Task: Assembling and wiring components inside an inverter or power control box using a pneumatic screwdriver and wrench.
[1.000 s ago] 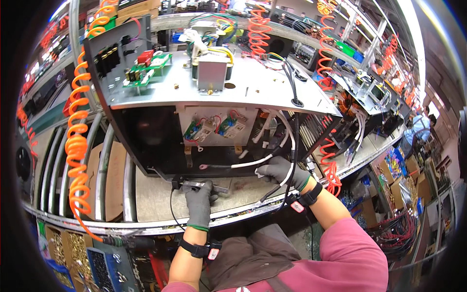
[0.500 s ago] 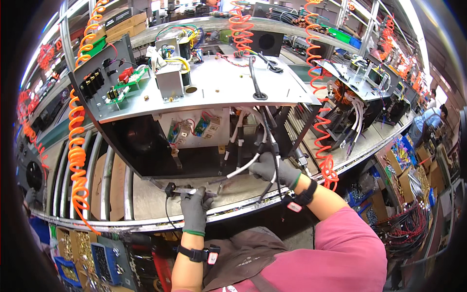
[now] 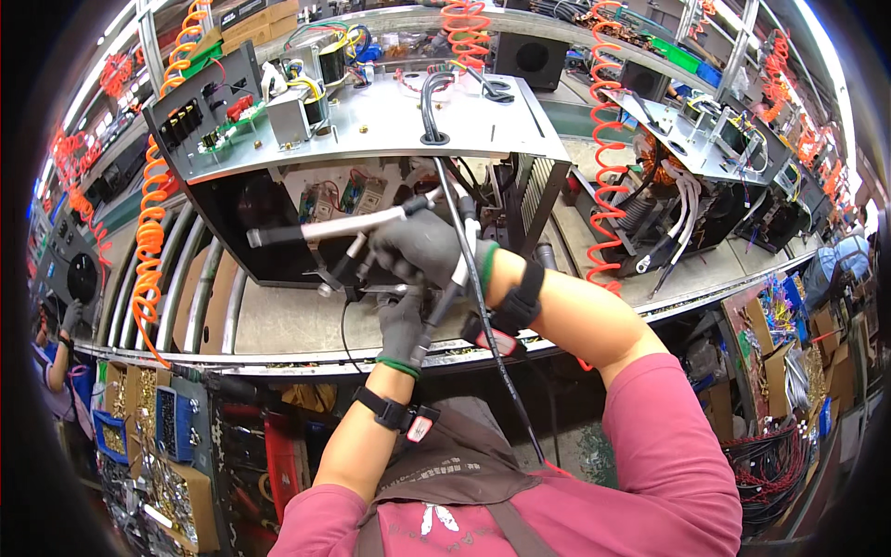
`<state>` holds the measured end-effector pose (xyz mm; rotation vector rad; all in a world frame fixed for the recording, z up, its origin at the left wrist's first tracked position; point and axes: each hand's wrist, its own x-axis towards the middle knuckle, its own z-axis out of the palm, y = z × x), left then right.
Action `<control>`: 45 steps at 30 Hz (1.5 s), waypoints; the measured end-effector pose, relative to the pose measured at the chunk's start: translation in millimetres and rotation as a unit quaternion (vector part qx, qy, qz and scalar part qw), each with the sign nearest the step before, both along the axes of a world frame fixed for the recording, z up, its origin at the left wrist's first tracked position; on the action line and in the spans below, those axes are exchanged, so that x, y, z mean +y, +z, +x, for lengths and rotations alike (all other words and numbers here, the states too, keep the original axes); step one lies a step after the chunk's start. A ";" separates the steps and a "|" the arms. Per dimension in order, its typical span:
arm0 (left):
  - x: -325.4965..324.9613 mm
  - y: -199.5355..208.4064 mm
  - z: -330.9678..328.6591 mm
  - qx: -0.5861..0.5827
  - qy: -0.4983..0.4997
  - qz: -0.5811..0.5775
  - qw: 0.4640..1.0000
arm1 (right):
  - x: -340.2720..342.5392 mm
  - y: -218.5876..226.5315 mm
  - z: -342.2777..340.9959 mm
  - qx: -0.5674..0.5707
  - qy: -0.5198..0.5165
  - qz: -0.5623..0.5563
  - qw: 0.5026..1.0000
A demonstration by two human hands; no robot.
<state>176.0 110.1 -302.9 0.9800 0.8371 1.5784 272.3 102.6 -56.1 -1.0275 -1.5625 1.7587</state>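
Note:
My right hand [image 3: 427, 249], in a grey glove, is closed around a white-sleeved cable [image 3: 348, 226]. The cable's dark end points left across the front of an open black metal cabinet [image 3: 243, 223]. Just below, my gloved left hand [image 3: 401, 320] is closed, its fingers near a small metal piece [image 3: 327, 286] at the cabinet's lower front. What those fingers hold is mostly hidden by the hands. Another long black cable [image 3: 492, 339] comes from the cabinet's top plate [image 3: 390, 121], passes in front of my right wrist and hangs toward my lap.
Orange coiled hoses [image 3: 148, 269] hang at both sides of the cabinet. A second open unit [image 3: 696, 176] stands on the right. Metal rollers [image 3: 193, 288] lie at the left. Bins of small parts [image 3: 174, 418] sit below the line, and a person's hand [image 3: 71, 316] shows at far left.
My right hand has moved left and upward with the white-sleeved cable, whose end now points left. My left hand has shifted right and upward, close beneath the right. The view has shifted too.

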 end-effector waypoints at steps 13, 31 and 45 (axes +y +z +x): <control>-13.8 87.3 43.3 -0.126 0.083 -0.275 0.950 | -44.6 -141.5 110.1 0.016 -0.275 0.116 0.954; -68.3 108.6 25.6 -0.016 -0.077 -0.134 0.988 | -40.6 -157.6 78.2 0.211 -0.153 -0.129 0.957; -76.0 107.0 40.2 -0.030 0.021 -0.107 0.994 | -61.9 -154.9 54.5 0.088 -0.329 0.048 0.939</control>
